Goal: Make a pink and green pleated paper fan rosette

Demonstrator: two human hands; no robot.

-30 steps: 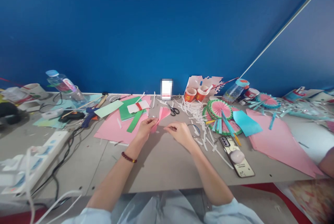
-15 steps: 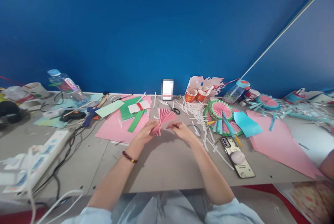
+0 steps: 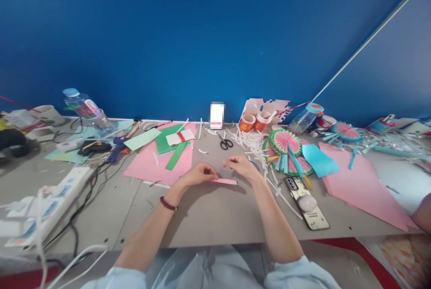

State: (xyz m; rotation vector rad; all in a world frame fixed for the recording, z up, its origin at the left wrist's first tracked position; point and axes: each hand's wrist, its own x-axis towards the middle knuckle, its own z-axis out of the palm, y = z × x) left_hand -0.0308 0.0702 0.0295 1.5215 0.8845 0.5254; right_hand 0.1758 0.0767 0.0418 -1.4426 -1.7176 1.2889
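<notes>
My left hand point(image 3: 198, 175) is closed on one end of a pleated pink paper strip point(image 3: 225, 181), now folded flat and lying level just above the grey table point(image 3: 208, 217). My right hand point(image 3: 241, 165) hovers just above the strip's right end with its fingers curled; whether it touches the paper is unclear. A beaded bracelet point(image 3: 168, 203) sits on my left wrist.
Black scissors point(image 3: 226, 143) lie behind my hands. Pink and green paper sheets point(image 3: 158, 163) are to the left, finished paper fans point(image 3: 286, 145) and white scraps to the right. A phone point(image 3: 306, 202) lies near the front edge. A power strip point(image 3: 50, 203) and cables sit far left. Another person's arm point(image 3: 422, 212) shows at right.
The pink paper was spread open as a fan in my left hand. It is now collapsed into a flat strip, and both hands have dropped nearer the table.
</notes>
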